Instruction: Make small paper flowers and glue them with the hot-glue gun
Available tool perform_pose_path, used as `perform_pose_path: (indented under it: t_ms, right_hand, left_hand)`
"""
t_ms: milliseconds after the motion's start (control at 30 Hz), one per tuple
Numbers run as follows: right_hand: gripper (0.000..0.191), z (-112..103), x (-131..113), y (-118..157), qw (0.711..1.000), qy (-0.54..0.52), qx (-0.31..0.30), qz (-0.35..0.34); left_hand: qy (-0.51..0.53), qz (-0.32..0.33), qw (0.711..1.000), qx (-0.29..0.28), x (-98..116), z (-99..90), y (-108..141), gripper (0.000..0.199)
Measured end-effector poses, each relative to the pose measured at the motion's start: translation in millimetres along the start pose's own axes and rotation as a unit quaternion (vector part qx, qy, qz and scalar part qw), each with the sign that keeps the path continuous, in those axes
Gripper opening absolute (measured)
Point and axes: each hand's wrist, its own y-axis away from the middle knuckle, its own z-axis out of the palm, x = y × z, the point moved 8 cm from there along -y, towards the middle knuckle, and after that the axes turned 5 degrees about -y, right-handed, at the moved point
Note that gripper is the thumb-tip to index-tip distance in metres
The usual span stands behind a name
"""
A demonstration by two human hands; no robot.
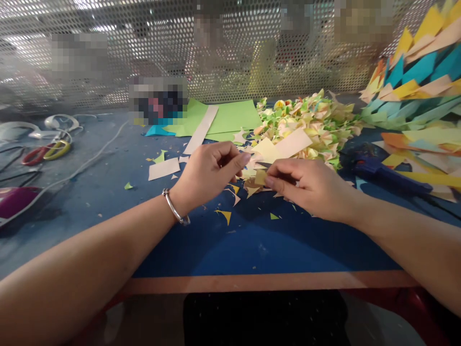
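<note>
My left hand (212,174), with a silver bracelet at the wrist, is closed, thumb against the index finger; whatever it pinches is too small to make out. To its right, my right hand (306,185) pinches a small yellowish paper piece (260,177) between thumb and fingers. Both hands hover above paper scraps (225,216) on the blue table. Just beyond them lie a pale yellow paper (265,151) and a pale pink strip (293,142), at the front of a heap of small folded paper pieces (317,115).
Green sheets (234,115) and a long pale strip (202,129) lie at the back. Scissors (57,150), white earphones (61,122) and a purple object (16,204) are left. A blue glue gun (389,175) and a layered paper piece (421,81) are right. Perforated metal (230,72) stands behind.
</note>
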Motion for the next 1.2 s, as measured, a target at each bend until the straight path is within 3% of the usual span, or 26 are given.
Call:
perform_pose_path:
  t_ms: [167, 333, 433, 600, 833, 1000, 1200]
  right_hand:
    - [0.028, 18, -6, 4, 0.993, 0.069, -0.091, -0.031]
    - [0.029, 21, -10, 6, 0.990, 0.073, -0.108, -0.047]
    - [0.032, 19, -7, 6, 0.992, 0.060, -0.105, -0.038]
    - [0.030, 6, -4, 3, 0.997, 0.051, -0.055, -0.035]
    - [0.017, 0, 17, 0, 0.994, 0.082, -0.051, 0.044]
    - [0.010, 0, 22, 1, 0.988, 0.122, -0.059, 0.066]
    - [0.010, -1, 21, 1, 0.984, 0.149, -0.057, 0.081]
  left_hand:
    - [0.017, -0.014, 0.999, 0.046, -11, -13.0, -7, 0.028]
    - [-0.031, 0.014, 0.999, 0.010, -12, -4.8, -7, 0.013]
    - [-0.056, 0.036, 0.997, -0.026, -7, 3.2, -4, 0.008]
    - [-0.054, 0.037, 0.997, -0.032, -8, 4.4, -3, 0.010]
    - [-0.119, 0.033, 0.989, -0.076, -13, 10.5, -3, 0.014]
    - [-0.120, 0.045, 0.989, -0.068, -3, 11.1, 0, 0.013]
    - [-0.115, 0.053, 0.991, -0.049, -8, 8.1, -2, 0.015]
